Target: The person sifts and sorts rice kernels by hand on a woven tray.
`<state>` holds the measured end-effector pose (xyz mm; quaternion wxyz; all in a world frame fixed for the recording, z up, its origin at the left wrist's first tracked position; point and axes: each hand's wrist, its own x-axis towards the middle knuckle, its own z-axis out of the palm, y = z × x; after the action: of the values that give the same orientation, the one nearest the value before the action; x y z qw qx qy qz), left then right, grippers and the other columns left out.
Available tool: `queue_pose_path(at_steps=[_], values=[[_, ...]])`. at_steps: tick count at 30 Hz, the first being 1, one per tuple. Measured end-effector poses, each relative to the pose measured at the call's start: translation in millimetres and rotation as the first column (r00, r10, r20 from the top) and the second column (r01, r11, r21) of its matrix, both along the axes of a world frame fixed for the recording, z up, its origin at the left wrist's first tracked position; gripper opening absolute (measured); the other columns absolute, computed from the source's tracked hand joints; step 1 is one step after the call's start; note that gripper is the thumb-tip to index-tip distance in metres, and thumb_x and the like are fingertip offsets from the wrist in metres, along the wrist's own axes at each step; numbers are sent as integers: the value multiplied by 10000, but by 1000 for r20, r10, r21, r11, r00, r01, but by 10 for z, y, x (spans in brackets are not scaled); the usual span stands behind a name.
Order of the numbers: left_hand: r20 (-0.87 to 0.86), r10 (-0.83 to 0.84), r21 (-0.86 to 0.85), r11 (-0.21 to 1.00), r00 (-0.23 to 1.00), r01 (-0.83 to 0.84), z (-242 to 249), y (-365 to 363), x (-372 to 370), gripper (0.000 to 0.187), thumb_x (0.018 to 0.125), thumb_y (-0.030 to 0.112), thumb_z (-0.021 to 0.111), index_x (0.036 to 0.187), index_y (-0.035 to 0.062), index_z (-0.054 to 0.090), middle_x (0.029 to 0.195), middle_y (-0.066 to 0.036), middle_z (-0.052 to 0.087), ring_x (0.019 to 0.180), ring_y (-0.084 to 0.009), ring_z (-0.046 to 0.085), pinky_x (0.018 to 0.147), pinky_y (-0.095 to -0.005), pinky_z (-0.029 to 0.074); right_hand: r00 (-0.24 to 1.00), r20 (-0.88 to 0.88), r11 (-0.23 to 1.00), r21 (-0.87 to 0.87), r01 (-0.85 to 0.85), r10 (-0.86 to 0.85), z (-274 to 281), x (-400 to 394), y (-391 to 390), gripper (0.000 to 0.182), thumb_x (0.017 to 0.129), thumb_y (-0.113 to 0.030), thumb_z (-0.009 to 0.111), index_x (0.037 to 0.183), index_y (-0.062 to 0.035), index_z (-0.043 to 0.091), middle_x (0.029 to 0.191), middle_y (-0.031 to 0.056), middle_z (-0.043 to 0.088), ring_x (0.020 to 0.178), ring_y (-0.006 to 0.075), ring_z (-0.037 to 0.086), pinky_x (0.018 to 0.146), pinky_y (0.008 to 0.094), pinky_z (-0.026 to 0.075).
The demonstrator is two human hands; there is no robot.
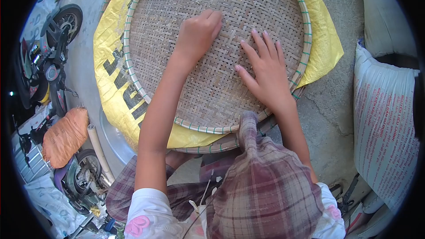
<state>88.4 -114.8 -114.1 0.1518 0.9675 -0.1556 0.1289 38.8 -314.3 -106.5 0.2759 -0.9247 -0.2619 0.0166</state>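
Observation:
A round woven bamboo tray [208,110], its rim bound with green cord, lies in front of me. My left hand [199,33] is closed over the upper middle of the weave, fingers curled down; anything between the fingertips is hidden. To its right, my right hand [268,73] rests on or just above the tray's right side, palm down, with the fingers spread and nothing held. Small pale bits, possibly grains, are scattered on the weave near and above my left hand.
Under the tray is a yellow printed sack [110,79], with another cord-bound rim showing below it. White printed sacks [385,119] stand at right. Motorbikes [53,68] and an orange bundle [66,137] are at left. Plaid cloth [270,186] covers the lower middle.

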Motion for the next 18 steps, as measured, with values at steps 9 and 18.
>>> queue_pose_path(at_steps=[9,18], values=[[-300,-480,-629,-550,825,-549,422,-133,-234,130,808,117,506,692,68,473,572,15,344,452,-104,297,506,-240,302,1000,1,1000,-7,0,0,0,-7,5,492,814,-323,555,1227,-69,472,1357,164,343,1291,327,263,1061,486,168],[-588,-315,-666,-333,745,-667,267,-174,-251,292,881,274,534,668,76,506,444,62,267,354,-54,242,374,-204,207,1000,14,1000,0,0,0,-7,-7,9,497,810,-322,560,1229,-70,469,1337,169,364,1278,336,279,1058,487,173]])
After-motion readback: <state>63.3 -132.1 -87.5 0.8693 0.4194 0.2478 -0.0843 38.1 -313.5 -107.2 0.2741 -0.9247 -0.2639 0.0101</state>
